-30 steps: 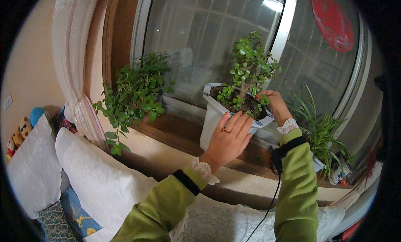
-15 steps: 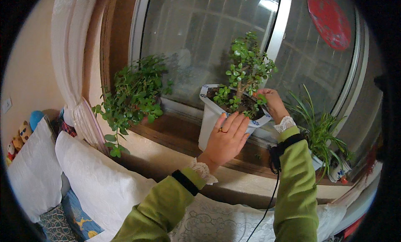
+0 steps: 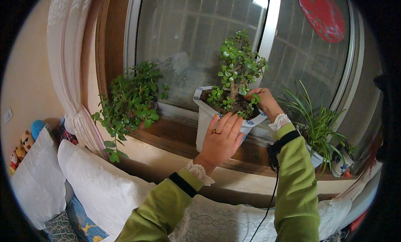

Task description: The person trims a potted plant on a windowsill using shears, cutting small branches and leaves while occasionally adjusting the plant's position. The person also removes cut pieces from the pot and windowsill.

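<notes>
A small-leaved jade plant [image 3: 234, 69] with a woody stem grows from dark soil in a white angular pot [image 3: 204, 123], its rim patterned in blue, on the window sill. Against the pot's front side lies my left hand [image 3: 221, 139], fingers stretched out and their tips just below the rim. It wears a ring and grips nothing. My right hand [image 3: 266, 102] reaches over the pot's right side. Its fingers are pinched together near the base of the stem, among the lower leaves. Leaves partly cover those fingertips, so what they pinch cannot be made out.
A leafy trailing plant [image 3: 133, 102] stands left on the wooden sill [image 3: 167, 135]. To the right is a spider plant [image 3: 315, 125] in a pale pot. Behind runs the sliding window [image 3: 188, 46]. White-covered cushions [image 3: 96, 171] lie below, and a black cable [image 3: 267, 208] hangs by my right sleeve.
The whole view has shifted slightly, so the pot appears further left. My left hand has slid a little down the pot's front. My right hand stays pinched by the stem.
</notes>
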A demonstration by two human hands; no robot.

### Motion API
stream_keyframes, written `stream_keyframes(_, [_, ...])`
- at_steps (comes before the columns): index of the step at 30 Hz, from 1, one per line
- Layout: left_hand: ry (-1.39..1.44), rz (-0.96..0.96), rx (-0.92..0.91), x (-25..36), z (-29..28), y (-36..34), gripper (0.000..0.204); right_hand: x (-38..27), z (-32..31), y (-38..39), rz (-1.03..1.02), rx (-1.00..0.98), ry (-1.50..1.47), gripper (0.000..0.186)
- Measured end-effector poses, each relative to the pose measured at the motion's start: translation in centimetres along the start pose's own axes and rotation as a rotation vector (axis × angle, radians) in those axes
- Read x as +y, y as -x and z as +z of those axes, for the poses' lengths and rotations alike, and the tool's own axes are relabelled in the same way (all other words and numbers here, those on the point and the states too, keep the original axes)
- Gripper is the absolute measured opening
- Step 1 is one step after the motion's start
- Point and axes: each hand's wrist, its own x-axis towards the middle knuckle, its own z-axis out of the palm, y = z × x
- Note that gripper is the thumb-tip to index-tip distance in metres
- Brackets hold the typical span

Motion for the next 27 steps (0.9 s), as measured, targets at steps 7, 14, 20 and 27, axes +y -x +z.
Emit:
stream_keyframes(7, [-0.001,0.008,0.004,0.0,0.0,0.0,0.049,0.4,0.2,-0.1,-0.061,-0.005,0.022,0.008])
stream_keyframes(14, [-0.010,-0.003,0.004,0.0,-0.1,0.0,0.049,1.7,0.2,-1.1,-0.126,-0.021,0.129,0.014])
stream_keyframes(20, [-0.008,0.028,0.008,-0.1,-0.1,0.0,0.052,0.9,0.5,-0.6,-0.105,-0.008,0.309,0.013])
stream_keyframes(27, [-0.017,0.025,0.003,-0.1,0.0,0.0,0.051,0.4,0.4,-0.3,-0.179,-0.046,0.477,0.018])
